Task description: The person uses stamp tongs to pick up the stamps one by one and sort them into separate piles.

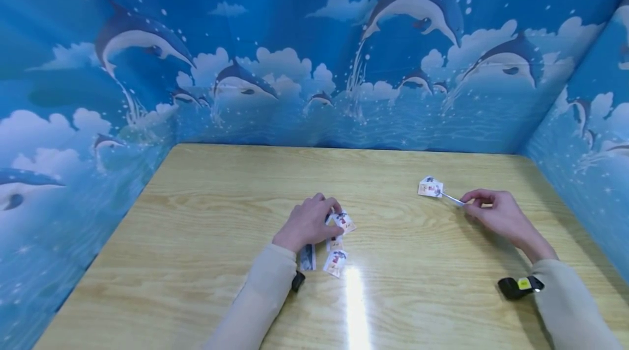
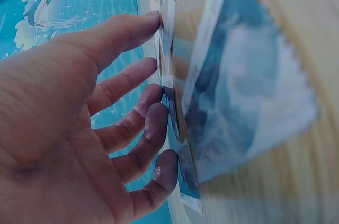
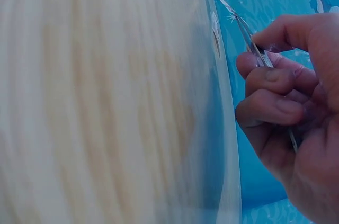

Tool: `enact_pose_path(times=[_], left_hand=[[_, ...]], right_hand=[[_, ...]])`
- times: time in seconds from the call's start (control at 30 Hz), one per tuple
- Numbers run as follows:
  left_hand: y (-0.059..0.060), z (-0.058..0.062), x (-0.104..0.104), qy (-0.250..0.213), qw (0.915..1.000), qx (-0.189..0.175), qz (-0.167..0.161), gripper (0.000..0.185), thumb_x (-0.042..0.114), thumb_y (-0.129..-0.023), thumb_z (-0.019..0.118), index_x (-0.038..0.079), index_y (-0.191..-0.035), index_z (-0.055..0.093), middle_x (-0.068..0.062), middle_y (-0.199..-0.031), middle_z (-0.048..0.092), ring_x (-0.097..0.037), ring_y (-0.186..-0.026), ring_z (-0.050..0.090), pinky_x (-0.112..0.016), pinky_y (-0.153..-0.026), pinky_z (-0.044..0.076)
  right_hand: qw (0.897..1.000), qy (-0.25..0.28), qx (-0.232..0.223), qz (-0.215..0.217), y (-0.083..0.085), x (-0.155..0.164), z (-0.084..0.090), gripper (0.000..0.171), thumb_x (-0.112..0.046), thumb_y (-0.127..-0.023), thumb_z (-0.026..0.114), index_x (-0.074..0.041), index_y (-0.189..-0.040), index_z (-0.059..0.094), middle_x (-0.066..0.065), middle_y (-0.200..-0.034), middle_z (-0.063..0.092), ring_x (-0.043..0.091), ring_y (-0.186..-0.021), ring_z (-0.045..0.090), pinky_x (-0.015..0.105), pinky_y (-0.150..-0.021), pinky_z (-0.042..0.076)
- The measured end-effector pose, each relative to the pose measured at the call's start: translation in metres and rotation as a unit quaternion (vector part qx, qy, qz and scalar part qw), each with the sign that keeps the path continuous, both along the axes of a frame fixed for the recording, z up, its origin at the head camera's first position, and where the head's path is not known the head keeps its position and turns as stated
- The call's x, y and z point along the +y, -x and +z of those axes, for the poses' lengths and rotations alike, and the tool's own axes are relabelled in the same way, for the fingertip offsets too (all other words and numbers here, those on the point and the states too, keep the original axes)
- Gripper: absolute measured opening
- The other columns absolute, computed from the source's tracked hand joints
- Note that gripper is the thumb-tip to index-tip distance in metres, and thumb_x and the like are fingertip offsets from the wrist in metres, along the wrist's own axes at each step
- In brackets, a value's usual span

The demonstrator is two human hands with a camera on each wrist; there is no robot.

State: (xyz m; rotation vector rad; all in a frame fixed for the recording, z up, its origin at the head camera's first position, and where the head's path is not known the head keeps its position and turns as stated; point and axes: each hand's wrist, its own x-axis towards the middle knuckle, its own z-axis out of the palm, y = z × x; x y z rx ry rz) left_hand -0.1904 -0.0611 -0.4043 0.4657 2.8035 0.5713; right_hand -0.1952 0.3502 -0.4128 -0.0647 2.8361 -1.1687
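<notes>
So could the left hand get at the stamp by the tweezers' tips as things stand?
Probably, but not directly. The left hand rests on its own stamps, while that stamp lies across bare table at the tweezers gripped by the right hand.

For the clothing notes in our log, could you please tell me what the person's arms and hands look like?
Both arms wear long beige sleeves to the wrist. The left hand and right hand are bare, without gloves or rings visible. A black band with a yellow mark sits on the right sleeve; a small black piece shows at the left cuff.

Left hand (image 2: 69,144), fingertips (image 2: 159,118) against small paper stamps (image 2: 249,97)
</notes>
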Motion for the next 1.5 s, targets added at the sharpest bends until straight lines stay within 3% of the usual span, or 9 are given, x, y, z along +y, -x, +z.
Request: enact_pose_path(times=[0.27, 0.67, 0.9, 1.5], left_hand=[[0.0, 0.0, -0.001, -0.009, 1.0, 0.001, -0.003, 0.038, 0.04, -0.091, 0.077, 0.022, -0.122, 0.067, -0.003, -0.115, 0.061, -0.021, -0.097, 0.055, -0.044, -0.088, 0.048], [-0.001, 0.001, -0.001, -0.01, 0.9999, -0.009, 0.001, 0.039, 0.04, -0.091, 0.076, 0.022, -0.124, 0.066, -0.003, -0.118, 0.061, -0.021, -0.1, 0.056, -0.045, -0.092, 0.048], [-0.001, 0.0, -0.003, -0.014, 0.9999, -0.007, -0.003, 0.039, 0.04, -0.09, 0.077, 0.022, -0.123, 0.066, -0.003, -0.118, 0.061, -0.021, -0.099, 0.057, -0.045, -0.091, 0.048], [0.005, -0.003, -0.005, -0.032, 0.9989, -0.035, 0.0, 0.039, 0.041, -0.089, 0.078, 0.025, -0.122, 0.065, -0.003, -0.119, 0.06, -0.021, -0.103, 0.058, -0.046, -0.094, 0.048]], right_hand=[[1.0, -0.019, 0.001, -0.012, 0.001, 0.002, 0.001, 0.026, -0.014, -0.095, 0.062, 0.001, -0.115, 0.067, -0.001, -0.079, 0.063, 0.005, -0.053, 0.046, 0.029, -0.046, 0.04], [0.996, -0.075, 0.039, -0.039, 0.0, 0.004, 0.001, 0.027, -0.025, -0.097, 0.065, -0.004, -0.112, 0.071, -0.001, -0.083, 0.063, 0.005, -0.069, 0.05, 0.027, -0.059, 0.039], [0.997, -0.057, 0.039, -0.038, -0.004, -0.007, 0.006, 0.024, -0.022, -0.096, 0.066, -0.004, -0.111, 0.07, 0.001, -0.084, 0.064, 0.004, -0.066, 0.051, 0.027, -0.056, 0.041], [0.998, -0.013, 0.016, 0.062, -0.017, -0.068, 0.017, 0.016, -0.017, -0.095, 0.069, -0.005, -0.106, 0.07, 0.008, -0.087, 0.063, 0.005, -0.062, 0.053, 0.025, -0.052, 0.041]])
